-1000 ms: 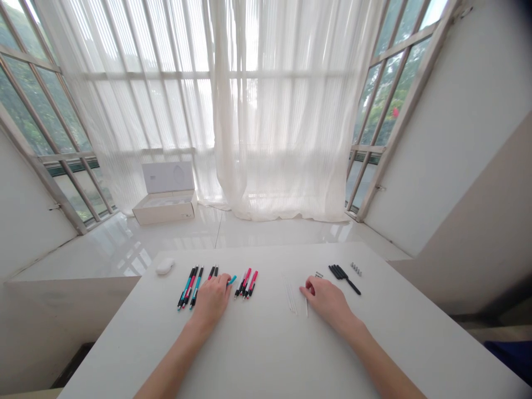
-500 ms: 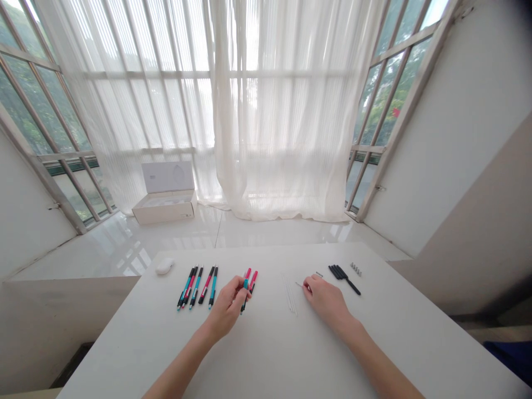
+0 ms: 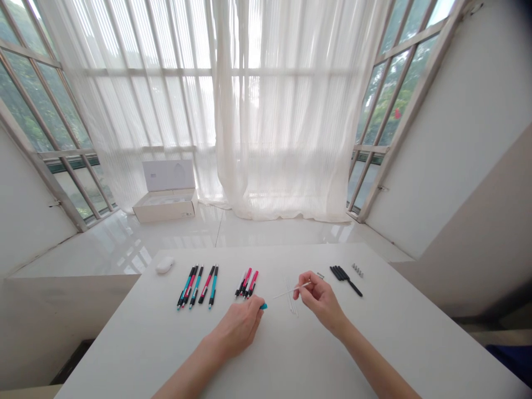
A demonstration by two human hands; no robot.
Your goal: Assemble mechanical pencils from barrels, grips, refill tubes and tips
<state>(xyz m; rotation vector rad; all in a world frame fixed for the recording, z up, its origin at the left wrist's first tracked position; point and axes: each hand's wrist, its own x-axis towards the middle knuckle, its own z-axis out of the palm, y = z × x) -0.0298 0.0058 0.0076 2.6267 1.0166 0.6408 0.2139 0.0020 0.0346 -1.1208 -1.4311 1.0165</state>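
My left hand (image 3: pixel 239 324) is closed around a teal pen barrel (image 3: pixel 264 306), whose open-looking end sticks out past the fingers toward the right. Between the thumb and fingertips of my right hand (image 3: pixel 319 299) is a thin, whitish pen refill (image 3: pixel 285 293), pointing left toward the barrel but apart from it. Several more refills (image 3: pixel 294 310) lie on the table below it. Just beyond my left hand are pink pen barrels (image 3: pixel 251 284) with black clips. Small springs (image 3: pixel 320 275) lie behind my right hand.
Several teal and pink pens (image 3: pixel 203 285) lie in a row at left, near a white rounded case (image 3: pixel 164 266). Black pen grips (image 3: pixel 346 277) and small silver tips (image 3: pixel 358 270) are at right. An open white box (image 3: pixel 164 209) stands on the sill.
My right hand has lifted a refill and turned it toward the left. My left hand has moved nearer and right, tilting the teal barrel from upright to pointing right.
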